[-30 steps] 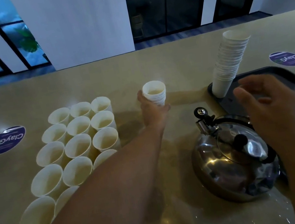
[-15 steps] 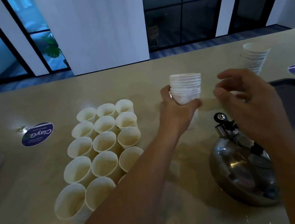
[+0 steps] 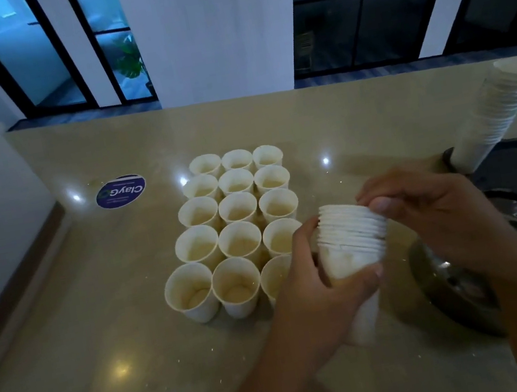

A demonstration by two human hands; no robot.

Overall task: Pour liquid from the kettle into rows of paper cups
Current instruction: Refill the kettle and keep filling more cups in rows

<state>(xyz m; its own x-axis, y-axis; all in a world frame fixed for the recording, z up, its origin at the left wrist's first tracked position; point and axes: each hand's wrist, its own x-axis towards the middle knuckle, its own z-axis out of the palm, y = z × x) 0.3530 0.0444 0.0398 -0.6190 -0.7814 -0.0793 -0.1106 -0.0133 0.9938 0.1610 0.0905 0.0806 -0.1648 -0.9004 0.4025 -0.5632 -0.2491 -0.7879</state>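
Nearest, the left hand (image 3: 321, 285) wraps a nested stack of paper cups (image 3: 352, 248) around its lower wall, while the right hand (image 3: 440, 215) pinches the top rim with its fingertips (image 3: 381, 207), seemingly to peel one off. Thin paper like this looks light and easily crushed, so the rim is the place to take it. At three o'clock the steel kettle (image 3: 474, 289) sits partly hidden behind the right wrist; it is likely heavy and slick, best taken by the handle. At eleven o'clock the cup rows (image 3: 238, 227) stand together on the counter (image 3: 100, 327); further, at two o'clock, a taller spare stack (image 3: 495, 116) leans.
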